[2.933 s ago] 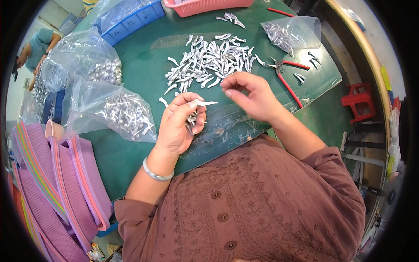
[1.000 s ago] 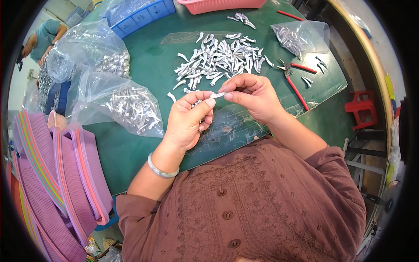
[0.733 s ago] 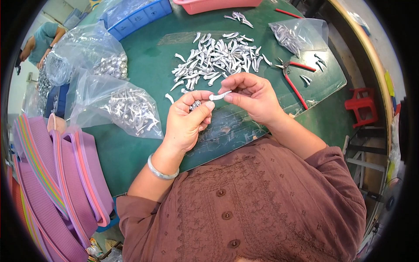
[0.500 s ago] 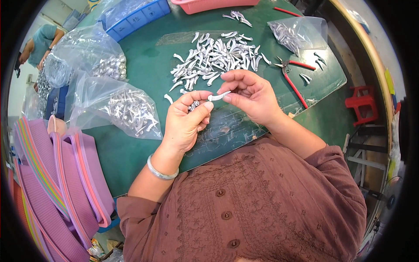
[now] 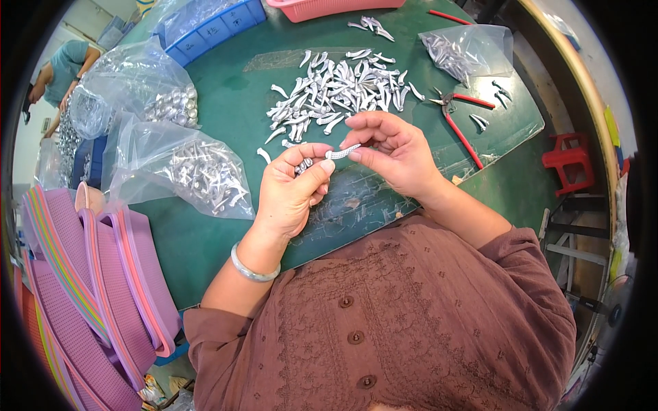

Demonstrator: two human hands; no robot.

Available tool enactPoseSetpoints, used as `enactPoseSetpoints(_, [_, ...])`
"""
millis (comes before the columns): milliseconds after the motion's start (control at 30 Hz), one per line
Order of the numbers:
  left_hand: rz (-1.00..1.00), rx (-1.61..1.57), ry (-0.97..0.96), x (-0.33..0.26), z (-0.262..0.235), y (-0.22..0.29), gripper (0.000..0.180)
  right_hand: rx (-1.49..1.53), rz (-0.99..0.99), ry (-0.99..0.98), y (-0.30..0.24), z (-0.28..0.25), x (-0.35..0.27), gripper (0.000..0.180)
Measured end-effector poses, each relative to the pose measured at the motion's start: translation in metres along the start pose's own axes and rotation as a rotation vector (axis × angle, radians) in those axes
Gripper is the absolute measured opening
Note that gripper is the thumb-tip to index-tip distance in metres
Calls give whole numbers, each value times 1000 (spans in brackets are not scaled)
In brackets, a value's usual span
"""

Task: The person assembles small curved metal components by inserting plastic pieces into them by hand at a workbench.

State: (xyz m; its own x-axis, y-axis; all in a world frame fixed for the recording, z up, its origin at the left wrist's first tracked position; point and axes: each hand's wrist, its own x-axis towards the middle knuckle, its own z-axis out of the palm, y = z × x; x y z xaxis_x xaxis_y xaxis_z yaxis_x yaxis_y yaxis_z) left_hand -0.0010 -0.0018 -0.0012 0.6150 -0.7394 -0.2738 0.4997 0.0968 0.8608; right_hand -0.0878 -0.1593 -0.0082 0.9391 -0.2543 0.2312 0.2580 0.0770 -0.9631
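Above the green desk, a curved, tapered, silver-coloured metal piece is pinched at its blunt end by the left hand; its long axis slants up rightward to the right hand, whose grip cannot be told.

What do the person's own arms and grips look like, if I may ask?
Brown sleeves end around the elbows, leaving the forearms bare. A smooth, pale, rounded bangle circles the left wrist; the right wrist shows none. The left grip and right grip are both gloveless.
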Motion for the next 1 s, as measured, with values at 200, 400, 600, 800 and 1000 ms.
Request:
enactPoseSetpoints(200, [2, 2, -8, -1, 1, 0, 14, -1, 6, 33, -1, 3, -1, 32])
enactPoseSetpoints(400, [-18, 4, 9, -1, 1, 2, 15, -56, 33, 56, -1, 5, -3, 30])
enactPoseSetpoints(600, [-25, 5, 13, -1, 1, 3, 15, -65, -42, 80, 1, 8, -5, 30])
enactPoseSetpoints(800, [-20, 13, 18, -1, 1, 2, 15, -100, -111, 81, 2, 9, -5, 30])
enactPoseSetpoints(1000, [-25, 20, 12, -1, 2, 3, 15, -113, -116, 75, 2, 8, -5, 30])
